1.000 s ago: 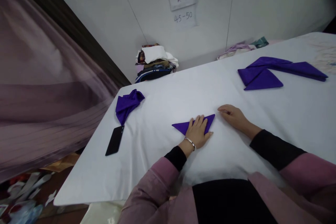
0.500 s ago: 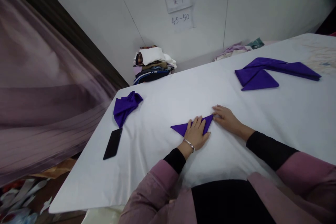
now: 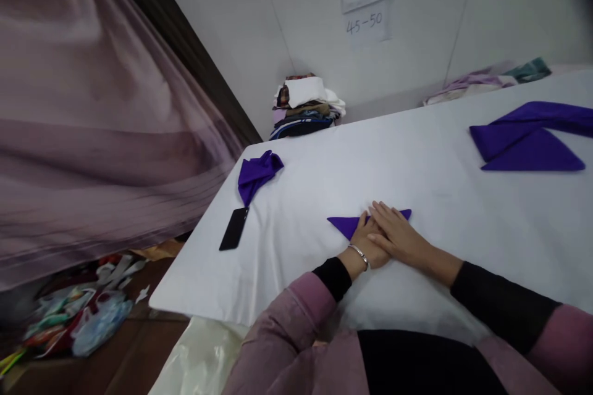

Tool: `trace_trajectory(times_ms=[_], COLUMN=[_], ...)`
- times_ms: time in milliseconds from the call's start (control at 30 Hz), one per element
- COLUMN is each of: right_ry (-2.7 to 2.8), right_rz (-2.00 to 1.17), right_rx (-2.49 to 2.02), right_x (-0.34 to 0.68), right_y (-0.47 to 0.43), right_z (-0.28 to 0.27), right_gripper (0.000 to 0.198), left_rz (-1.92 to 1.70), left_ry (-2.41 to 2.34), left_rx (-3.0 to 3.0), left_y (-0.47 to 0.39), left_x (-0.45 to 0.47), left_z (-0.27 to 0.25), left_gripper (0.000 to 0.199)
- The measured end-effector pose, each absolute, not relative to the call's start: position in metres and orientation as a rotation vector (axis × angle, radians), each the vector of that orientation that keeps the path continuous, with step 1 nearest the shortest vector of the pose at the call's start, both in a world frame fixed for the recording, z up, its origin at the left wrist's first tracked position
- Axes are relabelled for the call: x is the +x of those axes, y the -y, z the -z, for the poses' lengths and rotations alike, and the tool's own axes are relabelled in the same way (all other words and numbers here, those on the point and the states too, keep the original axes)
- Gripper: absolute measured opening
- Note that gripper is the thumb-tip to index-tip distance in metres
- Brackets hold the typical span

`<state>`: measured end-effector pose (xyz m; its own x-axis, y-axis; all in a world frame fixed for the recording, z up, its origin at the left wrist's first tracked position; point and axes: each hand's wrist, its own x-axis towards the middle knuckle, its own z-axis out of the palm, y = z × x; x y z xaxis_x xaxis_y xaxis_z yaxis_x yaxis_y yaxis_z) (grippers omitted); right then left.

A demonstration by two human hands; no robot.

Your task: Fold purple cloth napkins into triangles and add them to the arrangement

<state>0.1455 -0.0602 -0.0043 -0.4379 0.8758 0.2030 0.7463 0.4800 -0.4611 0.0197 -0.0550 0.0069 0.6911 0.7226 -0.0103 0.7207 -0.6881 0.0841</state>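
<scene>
We see the left hand (image 3: pixel 370 250) laid open, palm down, on a purple, triangular folded cloth (image 3: pixel 343 226), its fingers partly hidden beneath the right hand (image 3: pixel 399 236). That right hand is open too, fingers extended, resting across the left. Half a second ago we saw its fingers at the cloth's right tip. The cloth lies flat on the white-covered worktop (image 3: pixel 315 182), under the left hand, its tips showing toward ten and two o'clock from that hand.
</scene>
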Motion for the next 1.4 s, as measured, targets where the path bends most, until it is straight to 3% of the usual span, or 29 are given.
trace_trajectory(times_ms=[300, 700, 1000, 1167, 1400], right_ry=[2.275, 2.435, 2.453, 2.446, 2.414], right_rz=[-0.4, -0.242, -0.279, -0.422, -0.467], right_rx=[-1.318, -1.348, -1.413, -1.439, -1.396], right_x=[0.158, 0.158, 0.155, 0.149, 0.147], right_y=[0.056, 0.057, 0.056, 0.057, 0.057], right_z=[0.034, 0.037, 0.028, 0.012, 0.003], right_gripper=[0.067, 0.069, 0.075, 0.073, 0.065], left_rz=[-0.146, -0.065, -0.089, -0.27, -0.142], left_ry=[-1.158, -1.742, -1.85, -1.586, -1.409], left_rx=[2.653, 2.469, 2.403, 2.658, 2.662], left_y=[0.059, 0.066, 0.062, 0.053, 0.04], left_x=[0.013, -0.084, -0.075, -0.036, -0.022], left_z=[-0.013, -0.006, -0.015, -0.019, 0.006], left_gripper=[0.069, 0.075, 0.074, 0.068, 0.061])
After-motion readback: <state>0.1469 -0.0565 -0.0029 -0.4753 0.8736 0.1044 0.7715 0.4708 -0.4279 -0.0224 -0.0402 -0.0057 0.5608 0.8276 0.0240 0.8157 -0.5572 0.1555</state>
